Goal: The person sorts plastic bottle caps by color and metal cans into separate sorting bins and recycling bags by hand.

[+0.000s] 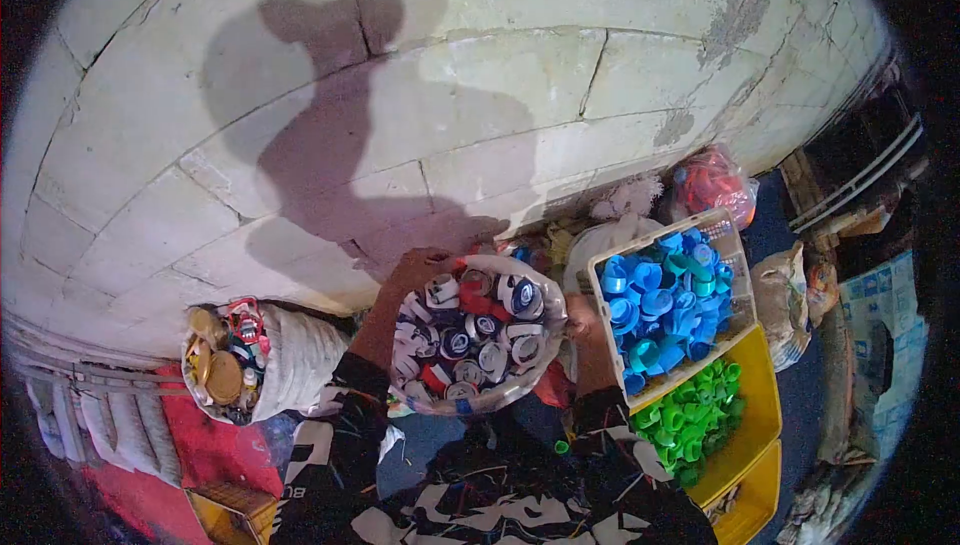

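Note:
In front of my body stands a round, whitish sack [547, 345], full of white, red and dark-blue pieces [470, 330] that look like plastic caps. My left hand [432, 259] is at its far-left rim, apparently closed on the edge, though the fingers are mostly hidden. At the right side of the same rim, my right hand [580, 315] is closed on the sack's edge. Just right of that hand is a pale plastic crate [742, 290] filled with blue and teal caps [665, 295]. Below it, a yellow crate [762, 395] holds bright green caps [690, 420].
To the left, a white sack [295, 360] leans with mixed lids and scraps at its mouth. A block wall [480, 135] rises behind. Another yellow crate [235, 510] sits lower left. A clear bag of red-orange items [714, 185] and a worn sack [782, 295] lie right.

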Tool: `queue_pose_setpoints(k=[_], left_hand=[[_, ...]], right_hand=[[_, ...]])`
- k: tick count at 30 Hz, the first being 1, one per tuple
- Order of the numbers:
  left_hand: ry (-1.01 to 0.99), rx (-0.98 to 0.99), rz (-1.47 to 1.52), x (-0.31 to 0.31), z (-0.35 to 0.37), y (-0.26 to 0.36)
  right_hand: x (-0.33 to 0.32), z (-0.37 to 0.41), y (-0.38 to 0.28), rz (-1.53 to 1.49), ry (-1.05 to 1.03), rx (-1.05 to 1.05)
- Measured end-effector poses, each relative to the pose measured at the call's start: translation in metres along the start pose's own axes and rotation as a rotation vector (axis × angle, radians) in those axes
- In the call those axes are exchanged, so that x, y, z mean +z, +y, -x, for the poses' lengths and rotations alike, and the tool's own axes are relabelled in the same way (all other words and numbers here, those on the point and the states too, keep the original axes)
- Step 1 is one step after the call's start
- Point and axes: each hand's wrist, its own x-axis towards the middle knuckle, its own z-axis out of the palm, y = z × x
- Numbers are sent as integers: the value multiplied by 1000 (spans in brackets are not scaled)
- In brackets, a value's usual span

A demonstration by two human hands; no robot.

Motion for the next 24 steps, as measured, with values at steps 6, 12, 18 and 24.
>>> queue_pose_setpoints(k=[6,12,18,24], left_hand=[[44,213,-525,11,-28,-30],[-79,131,-451,51,-100,-86],[-455,14,-214,39,-124,-115],[-331,-344,236,14,-81,-75]], right_hand=[[49,-23,-78,-327,509,416],[45,-15,-125,423,529,124],[12,-29,-87,352,131,388],[5,-30,-63,-31,25,592]])
